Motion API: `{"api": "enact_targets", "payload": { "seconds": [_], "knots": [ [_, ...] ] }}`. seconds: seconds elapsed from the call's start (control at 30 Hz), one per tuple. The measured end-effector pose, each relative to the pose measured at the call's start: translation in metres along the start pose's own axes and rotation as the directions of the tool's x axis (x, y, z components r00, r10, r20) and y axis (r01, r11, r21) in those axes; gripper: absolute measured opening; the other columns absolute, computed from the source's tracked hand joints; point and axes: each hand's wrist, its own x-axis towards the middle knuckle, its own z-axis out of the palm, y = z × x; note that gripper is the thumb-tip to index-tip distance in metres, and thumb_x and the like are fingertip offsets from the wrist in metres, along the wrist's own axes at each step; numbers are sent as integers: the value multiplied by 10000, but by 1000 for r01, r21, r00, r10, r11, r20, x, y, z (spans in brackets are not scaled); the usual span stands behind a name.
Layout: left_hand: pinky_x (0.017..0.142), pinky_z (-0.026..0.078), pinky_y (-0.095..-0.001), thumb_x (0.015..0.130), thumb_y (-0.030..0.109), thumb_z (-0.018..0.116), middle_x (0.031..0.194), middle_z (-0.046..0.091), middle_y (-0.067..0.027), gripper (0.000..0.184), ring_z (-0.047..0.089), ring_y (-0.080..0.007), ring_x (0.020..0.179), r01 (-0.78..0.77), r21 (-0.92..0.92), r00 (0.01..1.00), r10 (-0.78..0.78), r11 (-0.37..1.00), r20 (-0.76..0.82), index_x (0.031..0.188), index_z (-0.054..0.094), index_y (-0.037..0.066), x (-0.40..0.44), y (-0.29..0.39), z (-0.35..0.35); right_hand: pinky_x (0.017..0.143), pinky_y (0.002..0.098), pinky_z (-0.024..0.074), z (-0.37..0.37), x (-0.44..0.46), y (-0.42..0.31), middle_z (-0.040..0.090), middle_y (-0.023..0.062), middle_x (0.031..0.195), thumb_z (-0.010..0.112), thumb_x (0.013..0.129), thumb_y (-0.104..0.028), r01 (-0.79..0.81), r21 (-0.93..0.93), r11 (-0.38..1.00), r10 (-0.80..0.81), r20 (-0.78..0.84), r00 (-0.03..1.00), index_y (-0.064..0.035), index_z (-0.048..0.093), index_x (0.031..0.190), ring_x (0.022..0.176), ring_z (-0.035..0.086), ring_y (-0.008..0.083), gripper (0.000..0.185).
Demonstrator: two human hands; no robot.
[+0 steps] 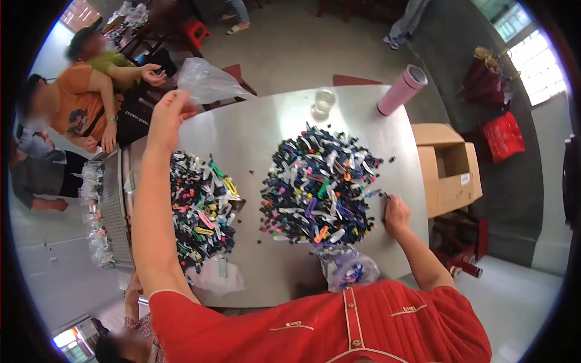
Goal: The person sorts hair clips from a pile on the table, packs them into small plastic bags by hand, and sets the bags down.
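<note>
My left hand (pixel 170 115) is raised at the table's far left edge, its fingers pinched on a clear plastic bag (pixel 209 81) that hangs out to the right. On the right, my right hand (pixel 396 215) rests near the table's edge, fingers curled round a small dark piece at the fingertips. Between my arms lies a large pile of small mixed hair clips (pixel 321 187), mostly black with coloured ones. A second pile (pixel 203 212) lies beside my left forearm. An open plastic bag with purple pieces (pixel 351 269) stands close to my body.
On the metal table (pixel 257 266) are a pink bottle (pixel 401 91), a glass (pixel 323 104) and a whitish bag (pixel 218 276). A cardboard box (pixel 448 175) adjoins the right edge. Several people sit at the left; bagged goods (pixel 95 212) stand near them.
</note>
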Motion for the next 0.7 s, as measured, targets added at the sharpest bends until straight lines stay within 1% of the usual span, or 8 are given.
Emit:
{"api": "enact_targets", "payload": {
  "seconds": [0.13,0.3,0.47,0.53,0.57,0.6,0.63,0.7],
  "knots": [
    [783,507,-246,966,184,622,902,655,1,130,619,-83,831,-72,189,985,41,979,166,1008,628,61,-90,-2,79,666,436,495,-8,1,-4,607,137,884,593,919,-97,52,29,998,-51,-21,998,-76,597,986,787,617,363,70],
    [773,486,-228,900,104,692,881,632,20,118,585,-61,815,-11,118,999,5,993,52,981,628,47,-193,-20,160,705,432,521,-18,8,-7,606,136,946,633,917,-154,65,342,938,-54,-41,998,-101,650,992,810,630,351,94],
    [660,433,-218,828,57,739,809,589,37,165,523,-44,729,61,259,995,-80,964,63,897,589,60,-256,-34,214,718,400,526,-54,29,-43,624,137,1031,606,930,-151,241,469,850,-222,-95,970,-99,640,1191,831,649,310,269],
    [616,419,-231,814,57,743,764,565,56,187,502,-42,696,1,244,997,-21,970,77,856,562,75,-272,-36,240,710,356,523,-84,36,-59,626,108,1026,606,929,-169,193,763,616,-236,-54,970,-77,544,1326,830,652,231,412],
    [599,413,-247,799,57,747,741,551,45,201,503,-55,682,-102,362,994,76,927,84,849,553,73,-279,-35,252,710,356,523,-112,36,-73,626,108,1026,606,929,-169,199,770,606,-243,-60,968,-77,544,1326,830,652,231,412],
    [582,407,-262,785,56,750,718,537,34,215,505,-68,668,-197,472,980,168,859,104,843,544,71,-287,-34,266,699,315,524,-144,31,-88,626,104,1024,606,938,-165,30,894,447,-243,89,966,-45,460,1388,819,646,186,488],
    [589,432,-325,759,56,730,723,542,-41,217,536,-179,656,-282,530,959,257,800,121,820,522,54,-297,-24,283,688,274,525,-162,26,-98,625,99,1021,605,947,-161,-157,949,272,-273,232,934,-12,375,1450,808,639,141,573],
    [611,477,-433,748,92,729,799,565,-140,241,589,-352,704,-418,679,901,374,603,222,808,500,45,-313,-12,310,661,260,518,-169,20,-107,622,96,988,629,936,-164,-157,943,293,-240,232,943,-8,309,1475,777,634,134,645]
  ]
}}
